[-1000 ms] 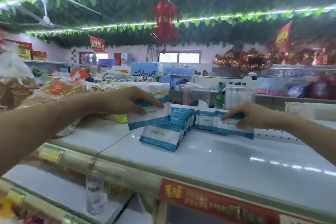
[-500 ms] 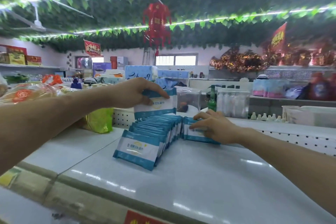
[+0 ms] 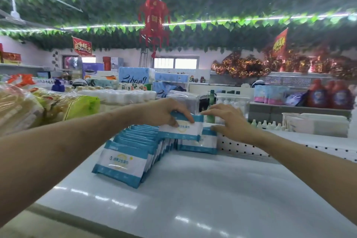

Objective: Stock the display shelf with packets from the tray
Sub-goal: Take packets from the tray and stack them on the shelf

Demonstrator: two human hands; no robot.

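A row of blue-and-white packets (image 3: 133,147) leans in a line on the white display shelf (image 3: 193,195), the front one facing me. My left hand (image 3: 164,111) grips one more packet (image 3: 183,129) by its top edge, held above the far end of the row. My right hand (image 3: 229,120) has its fingertips on that packet's right corner, while its thumb rests on the top of another packet (image 3: 202,144) that stands against the perforated back panel. The tray is not in view.
Bagged bread and a green packet (image 3: 81,106) lie on the shelf to the left. A white perforated back panel (image 3: 251,147) bounds the shelf behind. Small bottles (image 3: 264,124) and plastic tubs (image 3: 316,123) sit beyond it at right.
My left hand carried its packet to the right, over the far end of the row. My right hand lifted from the standing packet and met the held packet's corner.
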